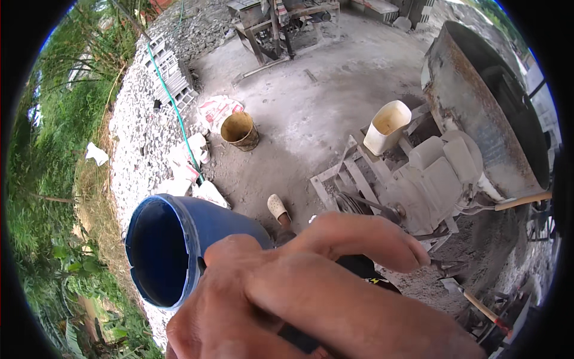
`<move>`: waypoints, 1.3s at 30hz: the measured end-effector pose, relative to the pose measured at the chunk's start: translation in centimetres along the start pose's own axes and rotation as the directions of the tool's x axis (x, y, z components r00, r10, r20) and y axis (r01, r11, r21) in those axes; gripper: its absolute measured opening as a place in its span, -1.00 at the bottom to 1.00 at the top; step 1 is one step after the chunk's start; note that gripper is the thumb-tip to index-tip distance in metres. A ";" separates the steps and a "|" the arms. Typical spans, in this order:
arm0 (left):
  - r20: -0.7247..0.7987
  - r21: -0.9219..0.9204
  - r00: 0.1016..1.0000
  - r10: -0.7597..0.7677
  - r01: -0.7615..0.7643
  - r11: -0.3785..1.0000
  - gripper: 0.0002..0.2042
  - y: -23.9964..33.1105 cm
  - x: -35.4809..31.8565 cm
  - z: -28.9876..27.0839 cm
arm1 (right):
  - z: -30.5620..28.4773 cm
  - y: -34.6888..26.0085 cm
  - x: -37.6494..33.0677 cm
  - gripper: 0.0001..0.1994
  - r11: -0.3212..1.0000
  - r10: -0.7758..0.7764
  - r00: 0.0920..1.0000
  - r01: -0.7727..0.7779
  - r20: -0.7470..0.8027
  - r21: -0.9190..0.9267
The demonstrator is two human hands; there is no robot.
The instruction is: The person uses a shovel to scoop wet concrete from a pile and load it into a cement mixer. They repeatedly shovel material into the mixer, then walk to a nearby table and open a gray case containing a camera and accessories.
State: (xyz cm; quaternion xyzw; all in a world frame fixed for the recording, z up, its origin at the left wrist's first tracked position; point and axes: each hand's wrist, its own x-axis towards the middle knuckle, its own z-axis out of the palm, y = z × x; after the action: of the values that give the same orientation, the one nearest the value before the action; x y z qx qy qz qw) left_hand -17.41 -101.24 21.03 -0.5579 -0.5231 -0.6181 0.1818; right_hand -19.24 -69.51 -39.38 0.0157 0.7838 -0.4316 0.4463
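My left hand point(239, 293) fills the lower middle, very close to the camera. Its visible fingers stretch rightward, slightly bent and apart, and no held thing shows among them; some fingertips run out of the picture. Behind the hand, to the left, is a large blue plastic drum point(221, 218) with its dark mouth facing me. The hand overlaps the drum's rim, and I cannot tell whether they touch. My right hand is out of view. Beyond the fingers, a foot in a cream clog point(276, 205) rests on the dusty ground.
A dirty bucket point(245, 143) stands ahead by a white sack point(218, 109). To the right, a cream container point(382, 140) sits by a dusty motor point(418, 185) and a rusty metal vessel point(472, 102). A green hose point(173, 105) crosses gravel near concrete blocks point(170, 75).
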 end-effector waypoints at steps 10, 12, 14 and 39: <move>-0.403 0.203 0.903 -0.149 0.247 0.948 -0.44 -15.6 -7.4 -30.2 | -3.0 -14.5 13.0 -0.58 0.976 0.169 0.977 -0.148 -0.130 0.160; -0.605 0.067 0.683 -0.410 0.557 0.828 -0.56 -19.1 -8.4 -32.8 | -3.2 -18.3 15.9 -0.57 0.973 0.168 0.977 -0.142 -0.133 0.182; -0.578 0.150 0.576 -0.578 0.772 0.618 -0.74 -23.6 -10.4 -36.1 | -3.6 -21.7 18.1 -0.57 0.969 0.172 0.974 -0.141 -0.145 0.204; -0.016 0.740 -0.500 -0.866 0.577 -0.346 -0.67 -88.3 -38.0 -73.2 | -47.5 -54.3 61.1 -0.49 0.911 0.217 0.957 -0.129 -0.190 0.391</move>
State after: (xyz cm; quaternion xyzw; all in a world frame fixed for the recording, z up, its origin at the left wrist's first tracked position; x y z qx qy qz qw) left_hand -113.52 -142.95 -39.15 -0.0149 -0.8725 -0.1227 -0.4728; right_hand -110.84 -92.80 -36.15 0.2200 0.7287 -0.5268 0.3782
